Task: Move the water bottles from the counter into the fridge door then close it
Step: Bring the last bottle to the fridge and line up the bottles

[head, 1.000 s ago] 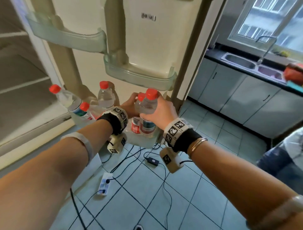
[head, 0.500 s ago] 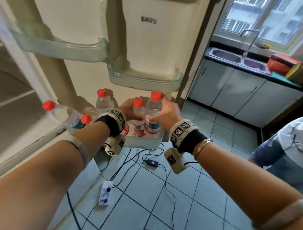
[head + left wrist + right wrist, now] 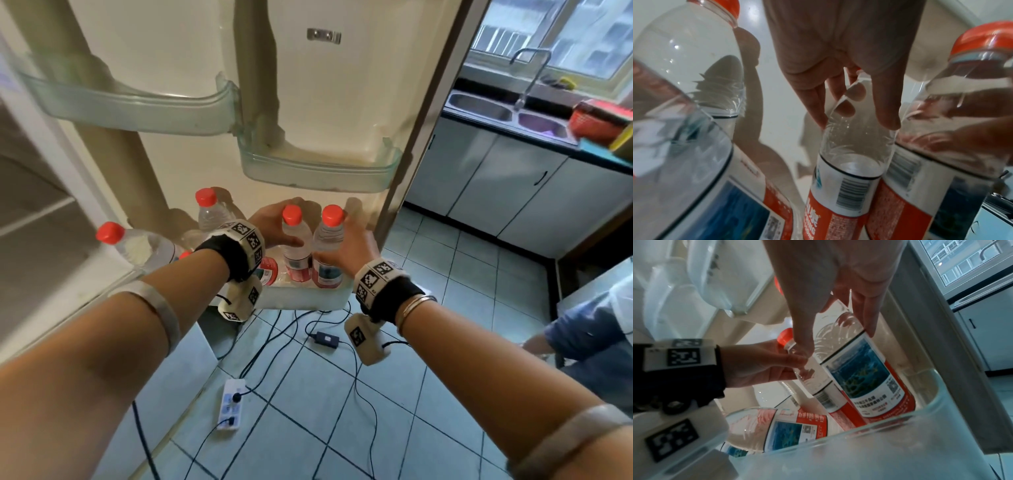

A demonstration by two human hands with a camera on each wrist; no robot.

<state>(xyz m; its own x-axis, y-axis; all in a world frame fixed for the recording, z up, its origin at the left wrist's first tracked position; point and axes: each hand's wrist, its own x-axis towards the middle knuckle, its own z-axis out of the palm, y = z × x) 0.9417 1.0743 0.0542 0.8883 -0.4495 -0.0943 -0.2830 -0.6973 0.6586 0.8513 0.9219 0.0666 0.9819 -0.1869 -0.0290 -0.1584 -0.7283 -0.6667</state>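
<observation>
The left hand (image 3: 274,222) wraps its fingers (image 3: 888,104) round the shoulder of a clear plastic water bottle with a red cap (image 3: 295,246). Just right of it, the right hand (image 3: 356,246) grasps a second red-capped clear bottle (image 3: 329,250) the same way. Both bottles stand upright, touching, in the frosted plastic bottom shelf of the open fridge door (image 3: 308,299), against its right end. Left of them in the same shelf are more red-capped bottles: one upright (image 3: 209,212) at the far side, one leaning left (image 3: 137,245). A clear empty door bin (image 3: 318,171) juts out just above the hands. On the tiled floor below lie a white power strip (image 3: 231,404) and black cables (image 3: 267,346).
</observation>
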